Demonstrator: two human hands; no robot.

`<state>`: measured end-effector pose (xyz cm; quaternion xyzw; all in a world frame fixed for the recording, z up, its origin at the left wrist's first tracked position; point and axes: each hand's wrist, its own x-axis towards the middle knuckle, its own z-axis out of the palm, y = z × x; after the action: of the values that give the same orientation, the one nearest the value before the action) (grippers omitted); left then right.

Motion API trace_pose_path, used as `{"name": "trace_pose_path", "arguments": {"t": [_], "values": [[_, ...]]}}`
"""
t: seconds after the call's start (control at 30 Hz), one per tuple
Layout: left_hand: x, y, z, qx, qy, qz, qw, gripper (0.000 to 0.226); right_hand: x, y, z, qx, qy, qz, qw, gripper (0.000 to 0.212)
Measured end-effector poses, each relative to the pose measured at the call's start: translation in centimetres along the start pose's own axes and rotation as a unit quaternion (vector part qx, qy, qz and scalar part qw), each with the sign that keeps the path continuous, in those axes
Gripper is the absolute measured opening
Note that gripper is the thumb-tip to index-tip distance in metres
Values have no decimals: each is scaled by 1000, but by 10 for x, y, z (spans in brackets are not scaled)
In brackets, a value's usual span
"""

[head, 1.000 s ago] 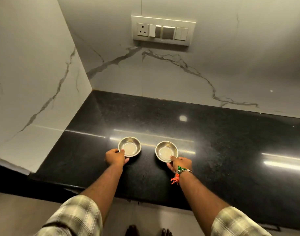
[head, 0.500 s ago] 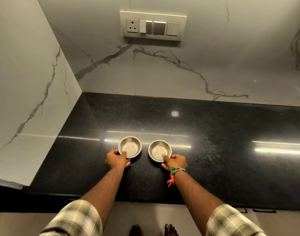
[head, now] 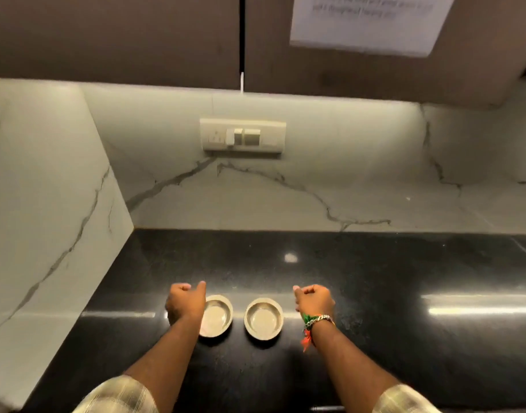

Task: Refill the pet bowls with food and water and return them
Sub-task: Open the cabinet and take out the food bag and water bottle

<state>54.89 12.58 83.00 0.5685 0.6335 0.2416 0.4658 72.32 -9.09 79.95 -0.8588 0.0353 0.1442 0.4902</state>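
Both forearms are bare below short checked sleeves in pale cream and grey, at the lower left (head: 118, 396) and lower right (head: 404, 400) of the frame. The right wrist wears a beaded bracelet (head: 318, 319) with green and orange threads (head: 307, 341) hanging from it

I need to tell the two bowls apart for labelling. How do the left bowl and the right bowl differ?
The left bowl is partly covered by the left hand; the right bowl shows whole. The left bowl lies nearer the side wall. Both are small, round, steel, upright on the black counter and look empty.
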Motion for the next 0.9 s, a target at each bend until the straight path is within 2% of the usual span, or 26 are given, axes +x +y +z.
{"name": "trace_pose_path", "arguments": {"t": [0.1, 0.17, 0.23, 0.33, 0.4, 0.47, 0.53, 0.7, 0.83, 0.9], "values": [[-14, 66, 14, -96, -62, 54, 992, 27, -11, -78, -34, 63, 49, -104, 991, 30], [-28, 123, 23, -177, -141, 81, 971, 28, -23, -132, -55, 68, 88, -196, 974, 31], [-60, 193, 18, -269, -231, 125, 927, 26, -36, -190, -84, 74, 139, -296, 942, 27], [-113, 277, -8, -393, -346, 156, 838, 23, -62, -259, -120, 70, 183, -440, 876, 15], [-138, 318, -30, -468, -391, 137, 781, 21, -76, -298, -143, 59, 233, -531, 813, 11], [-156, 346, -48, -517, -409, 107, 744, 21, -87, -330, -161, 36, 268, -601, 752, 15], [-167, 360, -59, -535, -409, 78, 736, 31, -94, -356, -174, 1, 276, -634, 722, 26], [-180, 362, -61, -549, -402, 46, 731, 52, -105, -394, -187, -121, 285, -652, 692, 58], [-190, 351, -67, -553, -391, 37, 735, 55, -116, -396, -198, -126, 253, -669, 688, 66], [-194, 339, -73, -540, -386, 51, 746, 49, -123, -391, -204, -116, 250, -676, 684, 65]]}}
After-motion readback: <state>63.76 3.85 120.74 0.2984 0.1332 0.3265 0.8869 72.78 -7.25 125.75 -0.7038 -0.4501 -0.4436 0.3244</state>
